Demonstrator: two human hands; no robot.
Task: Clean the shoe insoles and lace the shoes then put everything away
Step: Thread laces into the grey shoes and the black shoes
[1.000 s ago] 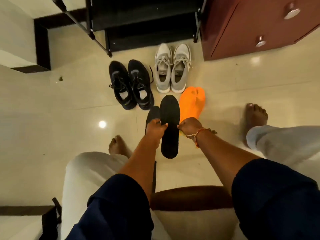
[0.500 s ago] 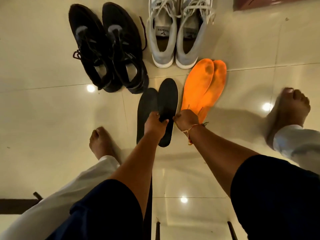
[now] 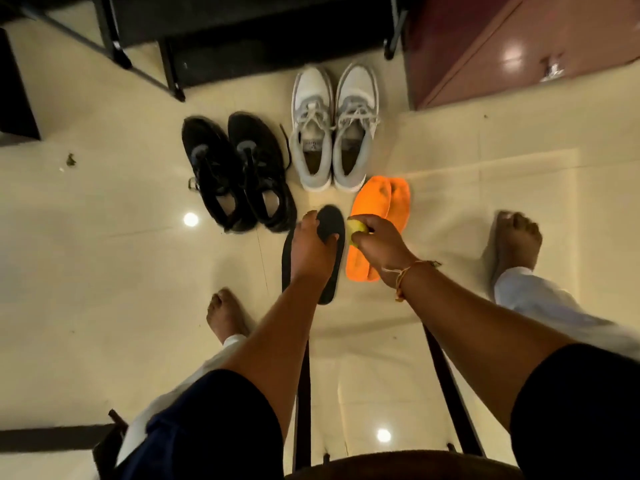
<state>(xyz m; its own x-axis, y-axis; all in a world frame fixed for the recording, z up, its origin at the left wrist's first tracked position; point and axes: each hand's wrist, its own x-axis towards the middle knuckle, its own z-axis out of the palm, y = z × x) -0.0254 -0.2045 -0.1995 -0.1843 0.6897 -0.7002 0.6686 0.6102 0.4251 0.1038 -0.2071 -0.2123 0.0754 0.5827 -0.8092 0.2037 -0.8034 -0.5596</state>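
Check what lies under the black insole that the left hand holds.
A second black insole shows at its left edge beneath the held black insole; the left hand covers much of both, so contact is unclear.

Yellow-green item (image 3: pixel 356 229) mostly hidden inside right hand (image 3: pixel 379 242), identity unclear

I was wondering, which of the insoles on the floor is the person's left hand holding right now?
The left hand grips the upper black foam insole; the orange insoles lie untouched beside it.

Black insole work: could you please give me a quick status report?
Left hand grips black insole. Right hand grips yellow cloth. Orange insoles alongside, nothing obstructing.
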